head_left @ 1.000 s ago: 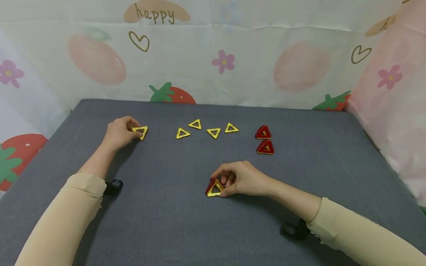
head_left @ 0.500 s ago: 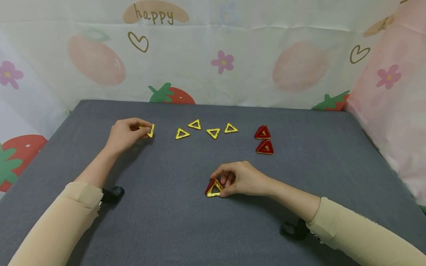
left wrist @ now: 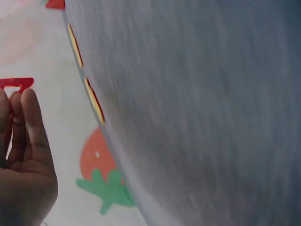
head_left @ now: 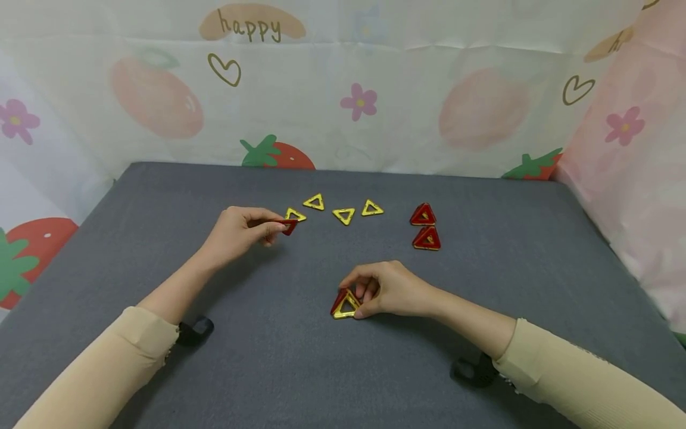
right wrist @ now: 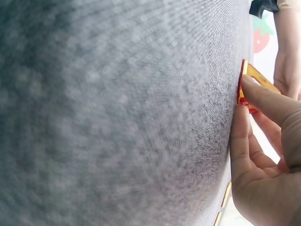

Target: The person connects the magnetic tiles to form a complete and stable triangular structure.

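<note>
In the head view my left hand (head_left: pixel 238 233) pinches a triangular magnetic tile (head_left: pixel 289 226) above the table, its red face showing. Behind that tile lies a flat yellow triangle (head_left: pixel 294 214), partly covered. The left wrist view shows the same tile as a red frame (left wrist: pixel 21 83) at the fingertips. My right hand (head_left: pixel 390 289) holds joined triangular tiles (head_left: pixel 345 306) on the cloth, one yellow and one red, leaning together. From the right wrist, their yellow side (right wrist: pixel 261 79) shows between thumb and fingers; part of the shape is hidden.
More yellow triangles (head_left: pixel 343 215) lie flat across the back of the grey cloth table (head_left: pixel 257 357). To their right, two red triangular shapes (head_left: pixel 427 238) sit one in front of the other. A printed curtain (head_left: pixel 402 59) hangs behind the table.
My left hand has moved right and nearer with its tile, which has turned from its yellow face to its red one. The right hand and its joined tiles have stayed put.
</note>
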The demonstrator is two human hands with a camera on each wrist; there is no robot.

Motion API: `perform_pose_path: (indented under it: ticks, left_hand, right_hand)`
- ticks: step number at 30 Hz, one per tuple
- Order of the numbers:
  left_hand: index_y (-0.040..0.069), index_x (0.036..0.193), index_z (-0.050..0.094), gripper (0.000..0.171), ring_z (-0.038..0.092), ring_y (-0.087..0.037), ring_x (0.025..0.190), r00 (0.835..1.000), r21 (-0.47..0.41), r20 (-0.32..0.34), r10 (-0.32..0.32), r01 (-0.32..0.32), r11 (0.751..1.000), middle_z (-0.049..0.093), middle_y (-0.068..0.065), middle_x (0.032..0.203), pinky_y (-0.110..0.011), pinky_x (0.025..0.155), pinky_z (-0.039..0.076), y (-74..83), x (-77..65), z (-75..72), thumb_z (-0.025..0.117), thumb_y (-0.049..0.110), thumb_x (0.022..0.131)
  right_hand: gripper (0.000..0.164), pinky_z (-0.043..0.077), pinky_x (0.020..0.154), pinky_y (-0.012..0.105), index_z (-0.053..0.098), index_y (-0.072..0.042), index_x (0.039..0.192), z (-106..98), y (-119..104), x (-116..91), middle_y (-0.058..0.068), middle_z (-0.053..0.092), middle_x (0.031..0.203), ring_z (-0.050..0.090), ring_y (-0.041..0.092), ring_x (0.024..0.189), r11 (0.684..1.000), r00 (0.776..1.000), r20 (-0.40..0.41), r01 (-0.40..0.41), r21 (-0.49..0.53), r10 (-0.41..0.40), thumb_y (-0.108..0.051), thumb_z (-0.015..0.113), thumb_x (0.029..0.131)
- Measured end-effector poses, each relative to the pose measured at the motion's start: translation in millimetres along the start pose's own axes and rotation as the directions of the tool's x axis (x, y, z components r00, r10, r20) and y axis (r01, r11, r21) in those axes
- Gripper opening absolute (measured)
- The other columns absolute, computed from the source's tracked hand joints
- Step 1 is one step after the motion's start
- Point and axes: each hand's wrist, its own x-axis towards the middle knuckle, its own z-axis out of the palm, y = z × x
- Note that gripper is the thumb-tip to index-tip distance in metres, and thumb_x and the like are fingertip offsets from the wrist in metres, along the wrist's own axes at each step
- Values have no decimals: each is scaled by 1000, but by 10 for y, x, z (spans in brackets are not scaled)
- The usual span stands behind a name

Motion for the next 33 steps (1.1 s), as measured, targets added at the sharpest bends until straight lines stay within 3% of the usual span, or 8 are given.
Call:
perform_pose_path:
  ticks: [6, 10, 15, 19, 26, 33]
  left_hand:
    - [16, 104, 77, 16, 65, -12, 77, 994, 10, 62, 95, -96, 995, 68, -2, 97, -28, 70, 56, 223, -89, 209, 68, 22, 93]
    - [18, 107, 76, 17, 67, -12, 80, 981, -16, 113, 155, -155, 988, 74, 0, 99, -25, 69, 55, 343, -151, 345, 67, 20, 93]
    - [11, 102, 71, 15, 70, -18, 80, 977, -95, 142, 160, -147, 985, 74, -4, 92, -26, 69, 57, 467, -224, 492, 74, 16, 88]
    - [13, 92, 68, 12, 70, -21, 75, 969, -127, 153, 194, -175, 976, 73, -3, 86, -25, 65, 57, 548, -274, 583, 77, 13, 85]
    - [16, 87, 73, 9, 67, -3, 74, 935, -51, 149, 323, -319, 946, 72, 2, 86, -21, 66, 56, 649, -359, 733, 80, 12, 82]
    - [14, 91, 74, 6, 65, -3, 78, 894, 37, 195, 404, -418, 908, 70, 2, 88, -16, 67, 54, 724, -428, 815, 75, 10, 87]
  right_hand:
    - [42, 56, 68, 23, 71, -22, 116, 0, 6, 7, -1, 66, 90, 65, 6, 73, 1000, 1000, 1, 3, -3, -3, -18, 85, 77]
    - [41, 56, 68, 23, 71, -23, 115, 2, 5, 9, -1, 66, 89, 66, 6, 73, 1000, 1000, 1, -3, -7, 3, -19, 85, 77]
    - [41, 56, 67, 24, 71, -23, 115, 4, 6, 11, -1, 66, 88, 66, 7, 72, 1000, 1000, 0, -11, -11, 11, -18, 85, 77]
    - [39, 57, 67, 23, 70, -20, 112, 10, 7, 15, -1, 67, 86, 65, 6, 72, 1000, 1000, -11, -7, -22, 7, -19, 86, 76]
    - [39, 56, 67, 22, 70, -22, 113, 15, 8, 17, -2, 66, 87, 65, 6, 71, 1000, 1000, -5, -8, -23, 7, -19, 85, 77]
    - [39, 57, 67, 23, 70, -23, 109, 10, 8, 16, -2, 67, 86, 65, 7, 76, 1000, 1000, -13, 2, -11, -3, -19, 87, 74]
